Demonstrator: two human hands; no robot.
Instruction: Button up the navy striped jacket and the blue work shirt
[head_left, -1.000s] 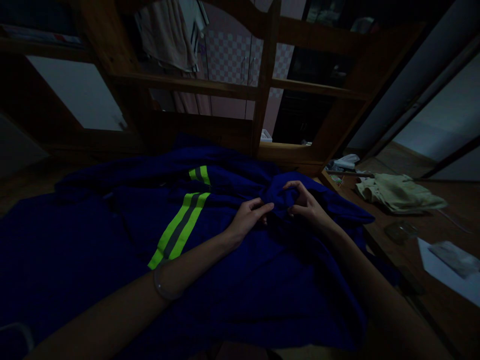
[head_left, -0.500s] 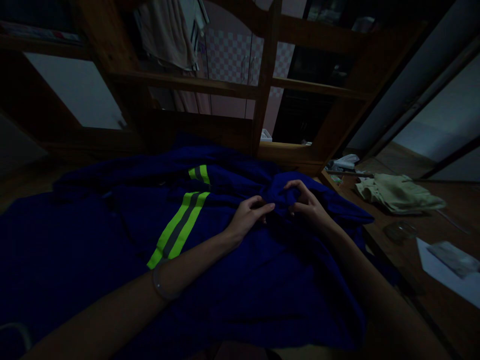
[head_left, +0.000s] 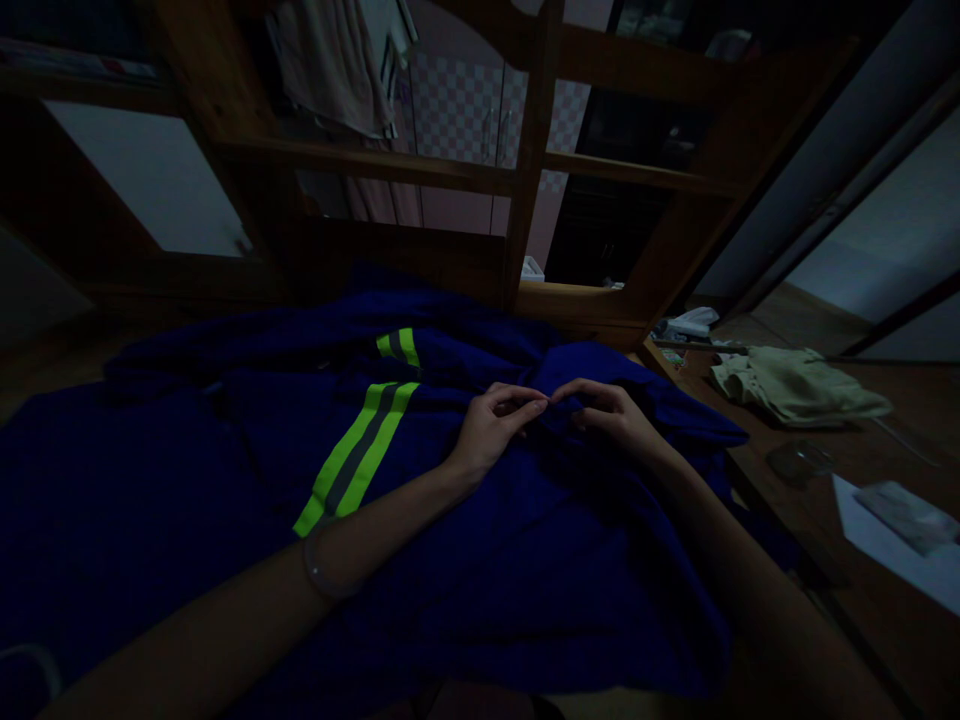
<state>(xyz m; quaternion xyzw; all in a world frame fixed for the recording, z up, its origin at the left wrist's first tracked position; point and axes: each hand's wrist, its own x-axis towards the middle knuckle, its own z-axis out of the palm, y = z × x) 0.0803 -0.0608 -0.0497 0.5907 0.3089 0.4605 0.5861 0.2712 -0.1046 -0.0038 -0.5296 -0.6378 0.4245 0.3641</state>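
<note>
A dark blue work garment (head_left: 465, 560) with yellow-green and grey reflective strips (head_left: 360, 450) lies spread and rumpled before me. My left hand (head_left: 491, 428) has its thumb and forefinger closed on a fold of the cloth near the middle. Close by on the right, my right hand (head_left: 611, 412) is curled over the same fold, its forefinger tip meeting the left fingertips. Cloth shows between its finger and thumb. Whatever small detail lies under the fingertips is hidden in the dim light. A bangle (head_left: 324, 572) circles my left wrist.
A wooden lattice frame (head_left: 529, 150) rises behind the garment. On the wooden surface at right lie a folded pale green cloth (head_left: 799, 385), a glass jar (head_left: 801, 462) and a white sheet with a packet (head_left: 907, 515) on it. Towels (head_left: 337, 70) hang beyond.
My right hand's forefinger has come down and left to meet the left fingertips. My left hand has barely shifted; the garment lies much as before.
</note>
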